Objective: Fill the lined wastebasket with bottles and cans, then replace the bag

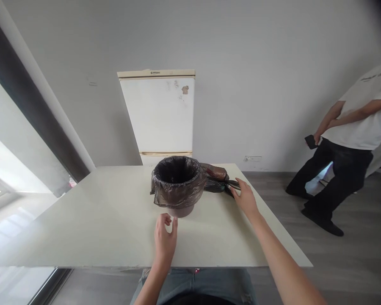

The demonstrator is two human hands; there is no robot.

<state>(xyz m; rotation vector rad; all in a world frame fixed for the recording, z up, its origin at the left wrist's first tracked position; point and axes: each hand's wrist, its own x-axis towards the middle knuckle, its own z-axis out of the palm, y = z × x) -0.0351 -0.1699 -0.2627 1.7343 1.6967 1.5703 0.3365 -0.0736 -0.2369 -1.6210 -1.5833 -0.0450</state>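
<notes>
A bin (180, 211) lined with a dark plastic bag (179, 190) stands upright on the pale table (114, 212), the bag folded over its rim. Just in front of its base is my left hand (165, 233), thumb and fingers apart, with nothing in it. To the right of the bin lies a filled, knotted dark bag (216, 176). My right hand (245, 198) is at the knotted bag's loose top, its thumb and fingers around the gathered plastic.
Behind the table a white fridge (161, 114) stands against the grey wall. At the right a person (352, 135) in a white shirt and dark trousers stands holding a dark object. A window is at the left.
</notes>
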